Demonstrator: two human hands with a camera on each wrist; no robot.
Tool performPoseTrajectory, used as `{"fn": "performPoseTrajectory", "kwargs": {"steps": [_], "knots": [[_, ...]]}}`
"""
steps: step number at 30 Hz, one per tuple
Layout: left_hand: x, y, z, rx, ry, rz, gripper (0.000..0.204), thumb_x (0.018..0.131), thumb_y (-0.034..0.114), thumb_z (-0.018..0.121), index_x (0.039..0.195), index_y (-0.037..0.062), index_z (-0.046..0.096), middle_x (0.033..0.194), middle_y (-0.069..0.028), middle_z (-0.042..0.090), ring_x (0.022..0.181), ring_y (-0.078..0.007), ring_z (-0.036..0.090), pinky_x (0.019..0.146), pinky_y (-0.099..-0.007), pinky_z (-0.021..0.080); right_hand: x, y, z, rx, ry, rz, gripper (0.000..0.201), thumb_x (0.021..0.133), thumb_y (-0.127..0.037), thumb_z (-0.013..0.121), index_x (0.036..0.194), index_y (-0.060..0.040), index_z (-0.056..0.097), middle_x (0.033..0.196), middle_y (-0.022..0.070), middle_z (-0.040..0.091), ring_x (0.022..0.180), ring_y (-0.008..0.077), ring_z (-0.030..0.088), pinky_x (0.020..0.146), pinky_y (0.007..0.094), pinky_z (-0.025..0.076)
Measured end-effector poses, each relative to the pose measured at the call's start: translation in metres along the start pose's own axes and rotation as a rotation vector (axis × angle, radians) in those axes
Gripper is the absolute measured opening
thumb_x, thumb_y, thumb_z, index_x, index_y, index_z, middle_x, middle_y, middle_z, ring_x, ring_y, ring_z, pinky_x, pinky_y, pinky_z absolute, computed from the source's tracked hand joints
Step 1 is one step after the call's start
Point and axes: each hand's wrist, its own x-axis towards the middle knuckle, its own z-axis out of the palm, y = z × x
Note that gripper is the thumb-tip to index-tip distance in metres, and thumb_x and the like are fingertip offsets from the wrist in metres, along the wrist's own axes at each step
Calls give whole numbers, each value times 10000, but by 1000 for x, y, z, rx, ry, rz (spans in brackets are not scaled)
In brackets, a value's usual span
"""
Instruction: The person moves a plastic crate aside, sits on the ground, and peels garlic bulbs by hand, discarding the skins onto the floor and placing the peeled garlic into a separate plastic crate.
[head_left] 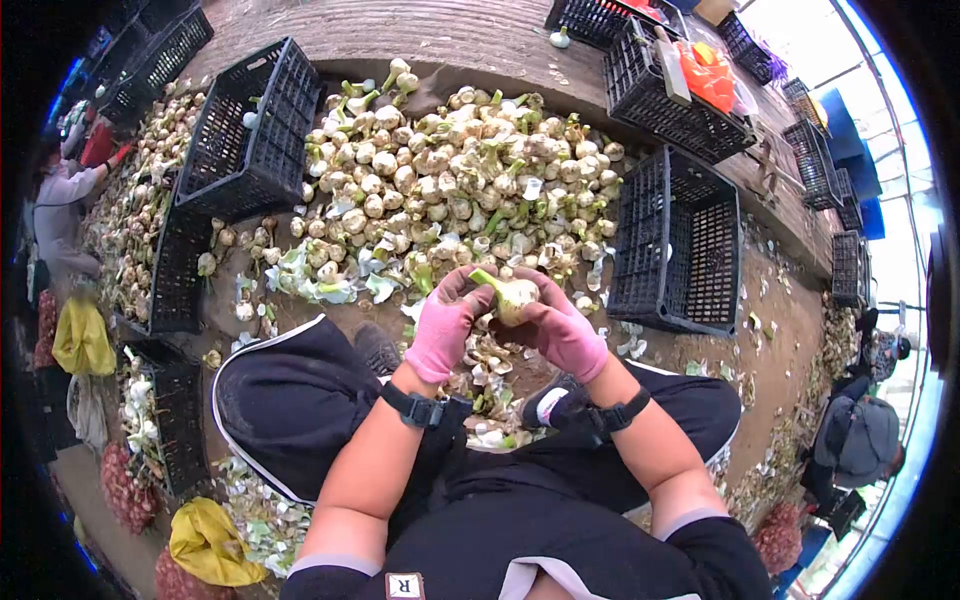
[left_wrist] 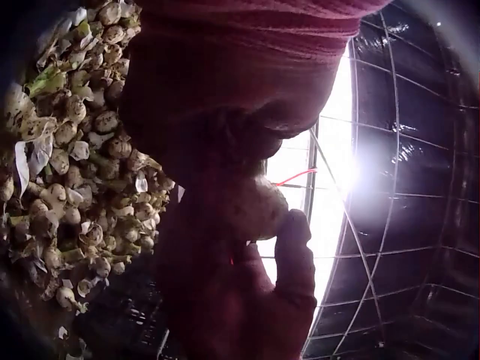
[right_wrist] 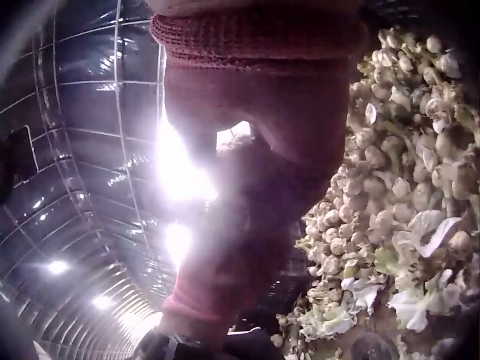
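A pale garlic bulb [head_left: 516, 300] with a short green stem is held between both hands in front of the body. My left hand [head_left: 440, 328], in a pink glove with dark finger parts, pinches the bulb on its stem side. My right hand [head_left: 568, 332], gloved alike, grips the round side with thumb and fingers. In the left wrist view the bulb [left_wrist: 259, 210] shows between the left hand [left_wrist: 232, 82] above and the other hand's thumb below. Backlight blurs the bulb in the right wrist view, where the right hand [right_wrist: 262, 105] is dark.
A large heap of garlic [head_left: 450, 185] lies just beyond the hands, with peeled skins [head_left: 325, 280] at its near edge. Black crates stand left [head_left: 250, 130] and right [head_left: 672, 240] of it. Crossed legs [head_left: 300, 400] flank the hands. Another person [head_left: 65, 215] sits far left.
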Motion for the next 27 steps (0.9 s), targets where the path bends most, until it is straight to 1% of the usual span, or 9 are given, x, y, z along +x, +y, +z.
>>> {"fn": "performPoseTrajectory", "kwargs": {"steps": [3, 4, 7, 15, 19, 22, 25, 26, 27], "knots": [[-2, -3, 4, -88, 18, -30, 301, 933, 146, 580, 1208, 28, 558, 1069, -51, 631, 945, -115, 601, 839, -251, 491, -4, 8, 1, -483, 161, -237, 602, 815, -93, 695, 1316, -48, 363, 1211, 88, 508, 992, 185, 585, 848, 296, 493], [-10, 1, 9, 151, -39, 138, 337, 945, 193, 574, 1243, 38, 542, 1056, -24, 623, 925, -93, 592, 819, -241, 487, -5, 9, 0, -482, 162, -244, 602, 815, -93, 695, 1316, -48, 363, 1211, 88, 508, 992, 185, 585, 848, 296, 493], [-13, 7, 10, 48, -151, 44, 361, 949, 221, 571, 1258, 39, 530, 1078, -31, 622, 950, -96, 588, 825, -242, 486, -7, 11, 1, -1334, 172, -930, 647, 646, -11, 773, 1207, -61, 456, 1160, 124, 525, 1050, 258, 560, 918, 343, 455], [-27, 19, 23, 17, -147, 9, 389, 951, 200, 562, 1294, 26, 503, 1121, -60, 616, 981, -146, 606, 868, -278, 502, -19, 21, 8, -1425, 264, -1114, 557, 599, -25, 782, 1094, -111, 541, 1150, 148, 536, 1063, 338, 548, 886, 390, 478], [-32, 18, 23, 238, -106, 171, 337, 953, 122, 546, 1270, 10, 514, 1123, -58, 613, 985, -118, 587, 869, -254, 481, -21, 20, 13, -1284, 213, -1078, 549, 630, -53, 776, 1114, -75, 519, 1148, 130, 542, 1025, 305, 566, 865, 348, 484], [-31, 5, 17, 355, -57, 324, 272, 934, 50, 540, 1202, 2, 547, 1101, -47, 614, 977, -103, 576, 864, -241, 469, -26, 14, 20, -197, 155, -228, 424, 828, -285, 645, 1152, -47, 507, 1085, 86, 594, 878, 204, 613, 732, 327, 523], [-41, -3, 23, 572, -41, 517, 163, 884, 10, 538, 1033, -8, 604, 953, -87, 662, 876, -112, 619, 774, -249, 500, -18, 11, 7, 117, 24, -141, 397, 916, -388, 516, 1153, -70, 532, 1007, 70, 630, 839, 186, 620, 685, 340, 528], [-42, 3, 21, 1012, -126, 823, 188, 845, -6, 547, 1020, 2, 613, 881, -104, 660, 843, -121, 625, 744, -268, 508, -13, 17, 8, 4, 192, -172, 401, 960, -420, 427, 1119, -76, 560, 969, 62, 645, 832, 186, 622, 677, 338, 524], [-46, 7, 26, 1137, -269, 866, 249, 789, -86, 524, 998, 21, 609, 942, -33, 637, 887, -117, 591, 792, -260, 491, -17, 13, 21, -253, 325, -175, 425, 966, -426, 433, 1129, -57, 568, 997, 57, 643, 860, 172, 616, 710, 323, 516]]}}
